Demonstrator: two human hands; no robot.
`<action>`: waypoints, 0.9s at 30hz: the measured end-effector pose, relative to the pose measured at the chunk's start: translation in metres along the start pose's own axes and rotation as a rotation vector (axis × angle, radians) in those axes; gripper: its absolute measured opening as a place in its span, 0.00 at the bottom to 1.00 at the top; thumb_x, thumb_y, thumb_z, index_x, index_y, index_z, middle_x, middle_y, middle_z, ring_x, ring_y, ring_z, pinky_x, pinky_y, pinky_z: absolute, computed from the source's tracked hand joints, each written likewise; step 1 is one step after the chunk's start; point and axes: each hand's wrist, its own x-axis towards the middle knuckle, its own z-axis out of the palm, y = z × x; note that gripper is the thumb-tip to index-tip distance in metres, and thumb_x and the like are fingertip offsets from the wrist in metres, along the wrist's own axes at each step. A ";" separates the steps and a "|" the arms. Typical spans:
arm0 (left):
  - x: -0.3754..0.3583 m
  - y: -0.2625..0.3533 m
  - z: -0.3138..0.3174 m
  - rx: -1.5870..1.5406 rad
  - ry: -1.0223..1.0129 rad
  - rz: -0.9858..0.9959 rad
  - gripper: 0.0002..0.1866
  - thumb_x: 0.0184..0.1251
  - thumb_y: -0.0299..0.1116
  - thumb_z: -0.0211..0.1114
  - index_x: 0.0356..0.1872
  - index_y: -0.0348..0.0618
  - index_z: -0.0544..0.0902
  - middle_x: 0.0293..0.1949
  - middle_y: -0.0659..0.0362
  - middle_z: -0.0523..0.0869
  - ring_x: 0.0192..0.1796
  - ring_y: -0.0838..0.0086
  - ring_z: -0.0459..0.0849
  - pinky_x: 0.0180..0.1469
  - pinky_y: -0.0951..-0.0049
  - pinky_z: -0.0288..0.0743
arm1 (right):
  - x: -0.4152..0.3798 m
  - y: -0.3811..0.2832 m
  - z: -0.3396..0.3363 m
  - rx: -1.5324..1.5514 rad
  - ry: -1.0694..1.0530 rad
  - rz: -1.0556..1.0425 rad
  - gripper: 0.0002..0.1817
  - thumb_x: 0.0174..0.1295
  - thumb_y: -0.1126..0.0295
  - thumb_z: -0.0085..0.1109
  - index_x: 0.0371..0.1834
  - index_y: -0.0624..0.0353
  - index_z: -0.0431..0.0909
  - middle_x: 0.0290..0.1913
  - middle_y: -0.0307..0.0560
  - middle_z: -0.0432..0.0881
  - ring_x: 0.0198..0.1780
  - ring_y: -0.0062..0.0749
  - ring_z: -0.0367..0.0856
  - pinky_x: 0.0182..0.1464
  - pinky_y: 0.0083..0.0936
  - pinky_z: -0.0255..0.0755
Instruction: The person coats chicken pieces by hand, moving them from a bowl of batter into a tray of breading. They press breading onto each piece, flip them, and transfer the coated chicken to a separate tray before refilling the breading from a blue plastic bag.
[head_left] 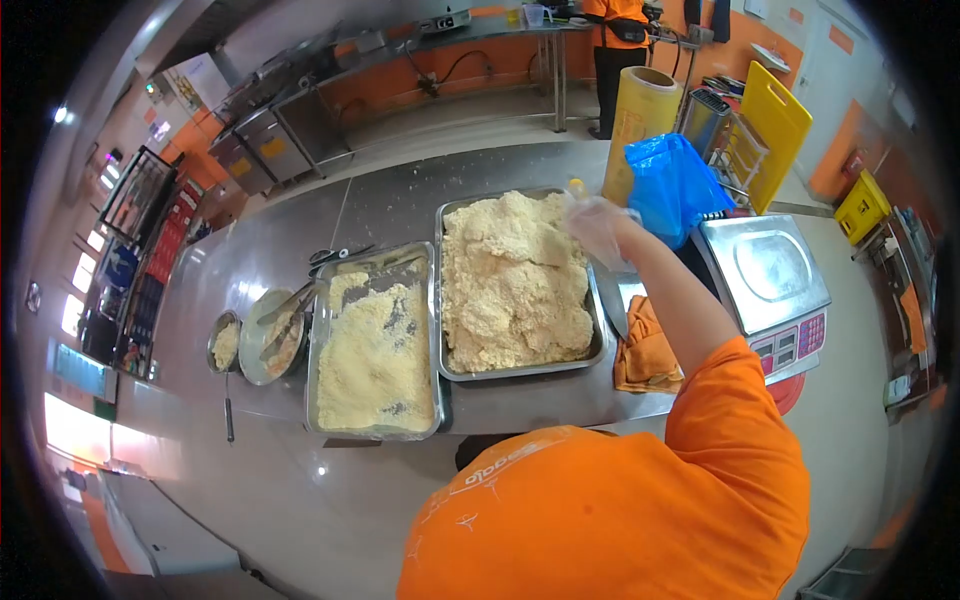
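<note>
My right hand, in a clear plastic glove, reaches past the far right corner of a metal tray. Its fingers look closed around a bottle with a yellow cap; most of the bottle is hidden by the hand. Pale yellow crumbly breading is heaped in that tray. To its left, a second metal tray holds a thinner layer of similar crumbs, with bare patches of metal showing. My left hand is not in view.
Scissors, a bowl with tongs and a long-handled strainer lie left. At right are an orange cloth, a knife, a scale, a blue bag and a film roll. Another person stands behind.
</note>
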 end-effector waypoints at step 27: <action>-0.039 -0.090 0.086 0.086 -0.128 -0.077 0.17 0.58 0.43 0.52 0.25 0.35 0.74 0.28 0.48 0.78 0.34 0.57 0.78 0.36 0.62 0.71 | 0.000 -0.066 0.049 1.783 0.295 0.890 0.20 0.59 0.61 0.44 0.53 0.57 0.66 0.53 0.51 0.69 0.58 0.40 0.63 0.56 0.27 0.57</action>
